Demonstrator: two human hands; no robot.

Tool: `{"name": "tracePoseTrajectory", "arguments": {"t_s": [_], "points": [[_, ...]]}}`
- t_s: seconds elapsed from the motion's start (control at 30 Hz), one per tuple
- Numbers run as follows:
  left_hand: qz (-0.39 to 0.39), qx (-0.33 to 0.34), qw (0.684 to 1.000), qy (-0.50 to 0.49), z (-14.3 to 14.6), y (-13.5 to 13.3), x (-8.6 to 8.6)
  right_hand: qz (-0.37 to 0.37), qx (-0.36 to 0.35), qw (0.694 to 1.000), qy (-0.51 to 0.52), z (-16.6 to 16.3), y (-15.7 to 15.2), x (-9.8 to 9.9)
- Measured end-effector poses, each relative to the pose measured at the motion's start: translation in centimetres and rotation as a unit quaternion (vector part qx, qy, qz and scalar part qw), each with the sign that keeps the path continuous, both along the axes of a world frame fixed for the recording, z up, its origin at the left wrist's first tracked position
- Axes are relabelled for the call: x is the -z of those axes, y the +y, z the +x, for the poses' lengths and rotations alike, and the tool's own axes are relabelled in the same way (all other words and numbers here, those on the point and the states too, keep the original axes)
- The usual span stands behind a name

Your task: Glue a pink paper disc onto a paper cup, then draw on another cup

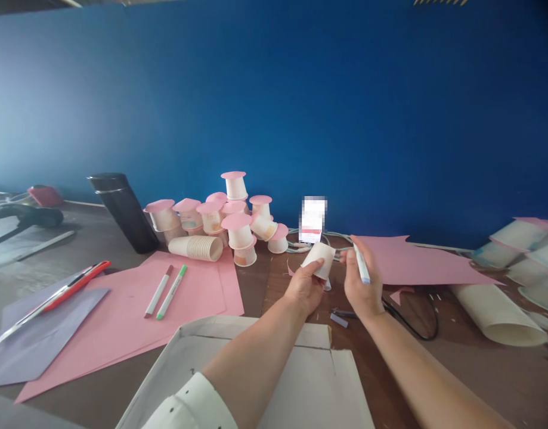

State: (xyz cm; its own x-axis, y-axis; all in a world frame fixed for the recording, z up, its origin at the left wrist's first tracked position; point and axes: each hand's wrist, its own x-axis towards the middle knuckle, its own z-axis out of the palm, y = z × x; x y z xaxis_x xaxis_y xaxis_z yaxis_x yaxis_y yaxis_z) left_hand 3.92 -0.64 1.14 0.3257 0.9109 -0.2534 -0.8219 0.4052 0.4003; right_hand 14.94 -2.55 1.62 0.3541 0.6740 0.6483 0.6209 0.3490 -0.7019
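Observation:
My left hand [306,291] grips a plain white paper cup [319,260], tilted, with the thumb pressed along its side. Just to the right, my right hand [364,283] holds a white marker pen [361,265] with a blue end, its lower end pointing down. The cup and the hand with the marker are close but apart. Behind the cup stands a small lit screen [312,218], blurred out. Below my hands a small grey-violet piece [338,320] lies on the table.
Paper cups with pink discs [238,229] stand stacked at the back, beside a sleeve of nested cups [197,248]. Pink sheets [121,298] carry two markers [172,292]. A utility knife [72,287], a black bottle [124,211] and a white board [300,381] are nearby.

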Motion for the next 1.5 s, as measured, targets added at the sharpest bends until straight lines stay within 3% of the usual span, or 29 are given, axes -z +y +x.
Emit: {"name": "tracePoseTrajectory", "arguments": {"t_s": [0.17,0.4,0.8,1.5], "points": [[0.011,0.000,1.000,-0.011,0.0,0.2,0.2,0.087,-0.029,0.989,-0.113,-0.1,-0.4,-0.1],[0.015,0.002,1.000,0.015,0.0,0.3,0.2,0.044,-0.015,0.997,-0.066,-0.2,-0.5,0.0],[0.043,-0.002,0.999,0.018,0.1,0.4,0.5,0.095,0.002,0.988,-0.125,-0.8,-0.8,-1.0],[0.055,0.007,0.998,0.018,0.0,0.2,0.3,0.089,0.009,0.986,-0.141,-0.9,-0.7,-0.7]]}}
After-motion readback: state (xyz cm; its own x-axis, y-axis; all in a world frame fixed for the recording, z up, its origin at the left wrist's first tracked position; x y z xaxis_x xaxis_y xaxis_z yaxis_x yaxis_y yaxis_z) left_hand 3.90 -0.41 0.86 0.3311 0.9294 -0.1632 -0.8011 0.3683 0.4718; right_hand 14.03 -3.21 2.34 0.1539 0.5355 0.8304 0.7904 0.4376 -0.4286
